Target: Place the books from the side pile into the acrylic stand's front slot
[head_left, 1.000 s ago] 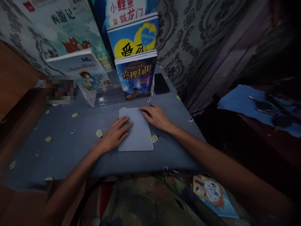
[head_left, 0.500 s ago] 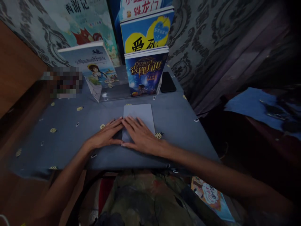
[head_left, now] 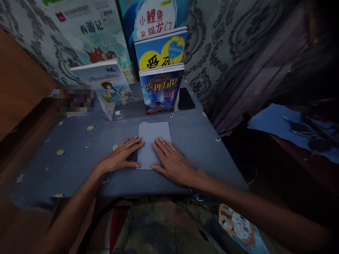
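A flat light-grey rectangular pad (head_left: 154, 135) lies on the grey cloth-covered table (head_left: 66, 165). My left hand (head_left: 120, 158) rests palm down at the pad's near left edge, fingers stretched out flat and pointing right. Lying flat over the pad's near right corner is my right hand (head_left: 172, 163), fingers spread and pointing away from me. Neither hand holds anything. Behind the pad stands a dark blue book (head_left: 161, 90) in a clear stand (head_left: 124, 109).
More books stand behind: a yellow-heart blue book (head_left: 160, 49), a pale book with a cartoon girl (head_left: 106, 83) and large picture books against the patterned wall. A black phone (head_left: 185, 98) lies at the back right. A colourful booklet (head_left: 239, 225) lies below the table's right edge.
My right hand came from the pad's far right corner to its near edge, then both hands slid slightly apart. The view shifted a little.
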{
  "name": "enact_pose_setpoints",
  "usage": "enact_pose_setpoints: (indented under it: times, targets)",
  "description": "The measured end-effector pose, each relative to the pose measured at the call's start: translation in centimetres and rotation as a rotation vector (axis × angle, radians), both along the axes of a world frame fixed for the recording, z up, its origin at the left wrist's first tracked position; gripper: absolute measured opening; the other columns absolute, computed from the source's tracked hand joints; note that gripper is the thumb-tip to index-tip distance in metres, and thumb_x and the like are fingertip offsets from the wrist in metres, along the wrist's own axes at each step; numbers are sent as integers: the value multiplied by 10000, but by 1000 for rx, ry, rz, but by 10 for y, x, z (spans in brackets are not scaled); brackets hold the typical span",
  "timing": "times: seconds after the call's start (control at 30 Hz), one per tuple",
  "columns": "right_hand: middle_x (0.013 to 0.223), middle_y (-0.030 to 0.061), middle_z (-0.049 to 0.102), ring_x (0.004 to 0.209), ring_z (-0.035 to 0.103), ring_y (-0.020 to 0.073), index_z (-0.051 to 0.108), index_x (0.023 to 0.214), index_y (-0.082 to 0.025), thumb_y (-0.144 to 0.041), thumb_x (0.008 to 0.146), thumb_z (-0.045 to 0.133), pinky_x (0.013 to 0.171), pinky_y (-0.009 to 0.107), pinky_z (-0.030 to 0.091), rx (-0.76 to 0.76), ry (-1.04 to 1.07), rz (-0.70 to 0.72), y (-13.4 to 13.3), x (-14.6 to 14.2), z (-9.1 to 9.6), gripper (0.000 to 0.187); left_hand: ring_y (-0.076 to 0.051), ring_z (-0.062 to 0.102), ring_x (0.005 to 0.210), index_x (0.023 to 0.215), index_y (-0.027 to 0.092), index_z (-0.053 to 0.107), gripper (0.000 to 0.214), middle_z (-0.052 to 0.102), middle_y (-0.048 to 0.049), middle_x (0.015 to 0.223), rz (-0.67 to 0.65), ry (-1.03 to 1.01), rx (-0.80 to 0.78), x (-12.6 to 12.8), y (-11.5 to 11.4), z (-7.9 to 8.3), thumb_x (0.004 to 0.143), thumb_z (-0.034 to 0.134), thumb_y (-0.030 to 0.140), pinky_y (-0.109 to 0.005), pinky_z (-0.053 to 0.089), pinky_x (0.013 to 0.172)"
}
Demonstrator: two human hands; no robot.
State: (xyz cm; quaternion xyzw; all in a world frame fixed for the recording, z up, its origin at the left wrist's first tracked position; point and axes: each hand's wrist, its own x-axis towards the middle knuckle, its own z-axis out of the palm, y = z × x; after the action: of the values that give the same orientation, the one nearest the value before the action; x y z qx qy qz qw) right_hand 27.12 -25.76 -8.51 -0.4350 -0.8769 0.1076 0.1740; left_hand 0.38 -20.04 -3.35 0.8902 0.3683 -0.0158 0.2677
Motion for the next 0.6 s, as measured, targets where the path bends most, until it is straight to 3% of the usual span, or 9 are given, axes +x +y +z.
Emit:
enact_pose_setpoints:
  times: [0.2,0.33,0.47,0.6]
  targets:
    - [1646,250,245,1552,146,360,291,1570,-65,-572,989,451,1241,577,247,-47,-10,-88,0,19,0,787,-334,76,1571,1566,304,340,853,71,-100,1703,86,-6,-44,1,-2,2,850,650,649,-544,172,1252]
    - [1644,239,264,1548,163,365,331,1556,-77,-599,991,417,1239,575,256,-46,-20,-151,0,22,0,774,-335,84,1570,1544,280,394,851,104,-117,1697,134,-44,-82,5,-2,3,829,680,642,-547,154,1255]
    - [1633,244,293,1542,197,365,367,1538,-61,-599,991,415,1238,555,274,-28,-38,-161,0,21,0,768,-319,204,1552,1469,263,508,722,246,-109,1672,275,-232,-169,15,-2,3,849,677,592,-517,190,1255]
    - [1629,252,294,1542,198,366,373,1534,-52,-578,989,440,1235,548,283,-9,-55,-165,-1,20,2,760,-314,432,1437,1354,258,609,614,529,-95,1509,455,-560,-312,24,2,1,809,746,506,-467,317,1207]
